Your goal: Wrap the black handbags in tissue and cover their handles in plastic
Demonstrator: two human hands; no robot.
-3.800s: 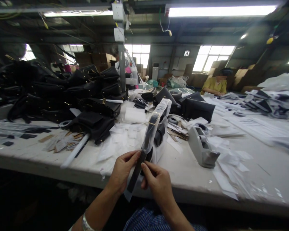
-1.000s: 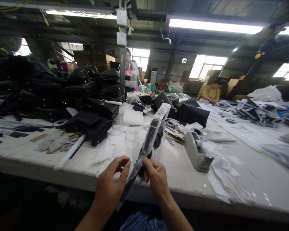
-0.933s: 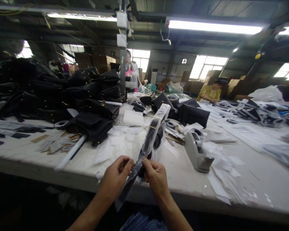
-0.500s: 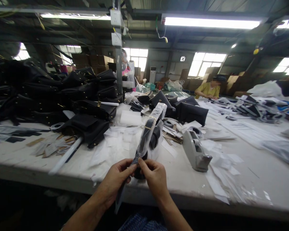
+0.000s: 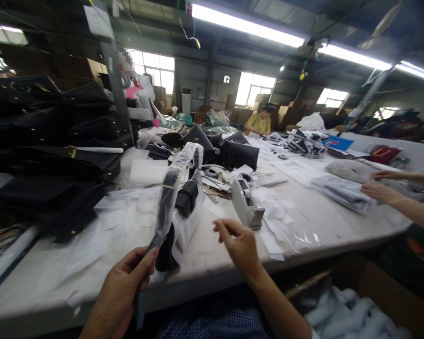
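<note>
My left hand (image 5: 129, 278) pinches a black strap (image 5: 167, 190) with a gold-coloured buckle, partly wrapped in clear plastic film. The strap stands up from my fingers, its upper end bent over, and its tail hangs below the hand past the table edge. Next to it is a wide black leather piece (image 5: 187, 198) with white wrapping; whether it is one piece with the strap I cannot tell. My right hand (image 5: 238, 245) is off the strap, fingers loosely bent with nothing visible in them. Just beyond it stands a grey tape dispenser (image 5: 246, 205).
Black bags (image 5: 56, 160) are piled at the left, more (image 5: 238, 155) behind the strap. White sheets (image 5: 127, 212) and scraps cover parts of the table. At the right, a co-worker's hands (image 5: 381, 188) touch a plastic-wrapped stack (image 5: 344, 188). A carton of white rolls (image 5: 353, 310) stands below.
My right hand has let go of the strap and moved right, towards the tape dispenser. My left hand still holds the strap. The view has turned right, bringing in the co-worker's hands and the carton.
</note>
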